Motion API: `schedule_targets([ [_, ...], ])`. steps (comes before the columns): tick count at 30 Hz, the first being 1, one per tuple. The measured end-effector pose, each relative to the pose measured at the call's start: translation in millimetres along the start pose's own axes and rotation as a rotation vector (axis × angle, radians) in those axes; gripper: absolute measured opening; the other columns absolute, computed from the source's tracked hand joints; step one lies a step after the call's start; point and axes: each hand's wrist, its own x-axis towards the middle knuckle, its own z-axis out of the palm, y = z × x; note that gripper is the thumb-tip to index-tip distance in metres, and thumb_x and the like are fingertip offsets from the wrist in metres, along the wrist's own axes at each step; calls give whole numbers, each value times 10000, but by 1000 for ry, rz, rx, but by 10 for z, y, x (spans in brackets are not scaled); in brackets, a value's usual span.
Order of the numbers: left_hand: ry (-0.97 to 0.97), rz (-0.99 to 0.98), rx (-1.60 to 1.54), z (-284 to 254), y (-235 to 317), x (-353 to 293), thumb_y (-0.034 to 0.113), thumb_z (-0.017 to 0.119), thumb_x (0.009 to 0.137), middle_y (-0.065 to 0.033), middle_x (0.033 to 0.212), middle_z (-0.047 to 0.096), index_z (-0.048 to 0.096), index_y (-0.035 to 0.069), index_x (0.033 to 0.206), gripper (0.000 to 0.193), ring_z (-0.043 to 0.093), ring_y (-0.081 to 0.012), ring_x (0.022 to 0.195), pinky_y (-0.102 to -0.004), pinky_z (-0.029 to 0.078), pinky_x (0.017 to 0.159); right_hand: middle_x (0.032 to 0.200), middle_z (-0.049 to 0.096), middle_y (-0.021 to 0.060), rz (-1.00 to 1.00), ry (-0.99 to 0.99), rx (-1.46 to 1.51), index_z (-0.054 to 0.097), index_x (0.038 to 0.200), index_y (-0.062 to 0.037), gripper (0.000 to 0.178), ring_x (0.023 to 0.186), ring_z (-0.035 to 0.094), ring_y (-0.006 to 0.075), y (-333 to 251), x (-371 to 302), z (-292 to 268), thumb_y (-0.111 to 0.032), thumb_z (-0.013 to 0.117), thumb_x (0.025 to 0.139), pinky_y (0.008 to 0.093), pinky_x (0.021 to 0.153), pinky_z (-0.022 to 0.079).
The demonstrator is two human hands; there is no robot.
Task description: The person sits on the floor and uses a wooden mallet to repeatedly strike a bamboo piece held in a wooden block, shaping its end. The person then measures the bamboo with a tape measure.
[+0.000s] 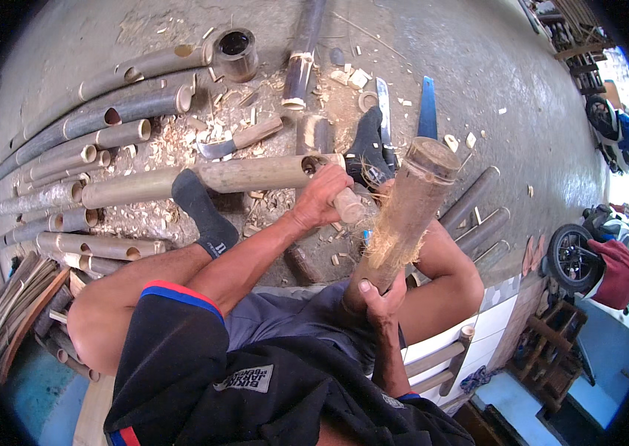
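My left hand (322,196) is closed round a short wooden tool handle (349,207), its rounded butt end facing up. The other end of that tool is hidden behind my fingers, close to a hole cut in a long bamboo pole (251,175). The pole lies crosswise before me, with my socked left foot (203,202) against it and my right foot (366,145) by its right end. In my right hand (383,299) a thick bamboo club (411,197) is gripped low down and tilted up; its side is frayed into fibres.
Several holed bamboo poles (128,110) lie at the left, near split strips (24,297). Beyond the pole are a cleaver-like knife (244,139), a blue saw blade (427,108), a long blade (384,111) and a dark cup (236,56). Wood chips litter the floor. A motorbike (578,256) stands right.
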Motion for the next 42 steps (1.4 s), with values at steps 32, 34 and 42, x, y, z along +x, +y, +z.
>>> schedule_targets([
  [32, 115, 10, -168, -28, -114, 18, 165, 834, 754, -116, 901, 544, 577, 69, 943, 333, 556, -343, 885, -421, 448, 827, 1056, 708, 257, -82, 89, -557, 522, 1307, 17, 766, 983, 720, 381, 41, 191, 263, -341, 867, 725, 460, 860, 563],
  [34, 150, -17, -148, -35, -101, 15, 155, 835, 753, -113, 891, 546, 572, 69, 934, 331, 562, -340, 869, -427, 455, 815, 1050, 703, 271, -94, 64, -516, 514, 1325, -2, 773, 990, 713, 412, -161, 200, 208, -345, 866, 728, 474, 853, 563],
  [42, 213, -81, -253, 46, -19, 111, 136, 842, 740, -106, 884, 557, 564, 67, 903, 330, 571, -309, 849, -406, 461, 800, 1100, 690, 272, -70, 34, -689, 413, 1438, 42, 936, 1006, 700, 414, 43, 310, 235, -397, 849, 736, 498, 923, 534],
])
